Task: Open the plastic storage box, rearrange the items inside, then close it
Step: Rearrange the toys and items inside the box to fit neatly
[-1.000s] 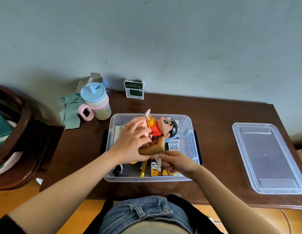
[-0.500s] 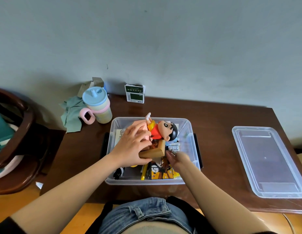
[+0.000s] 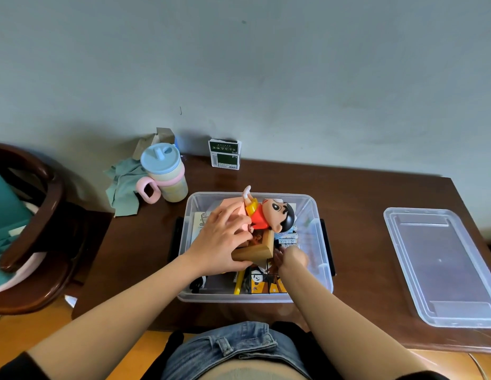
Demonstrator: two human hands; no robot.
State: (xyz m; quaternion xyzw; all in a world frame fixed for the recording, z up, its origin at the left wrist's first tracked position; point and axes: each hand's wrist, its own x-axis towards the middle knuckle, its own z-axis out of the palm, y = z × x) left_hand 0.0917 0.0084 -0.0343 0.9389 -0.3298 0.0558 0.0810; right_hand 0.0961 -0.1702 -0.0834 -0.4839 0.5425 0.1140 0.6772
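A lidded cup stands at the left of the table. In the middle sits the clear plastic storage box, open and crowded. The left hand holds a wooden-based cartoon figure tilted over the contents. The right hand reaches beneath it among cards; its grip cannot be told. Best to keep the figure lifted steadily while clearing a flat spot below. The lid lies well apart, at the right.
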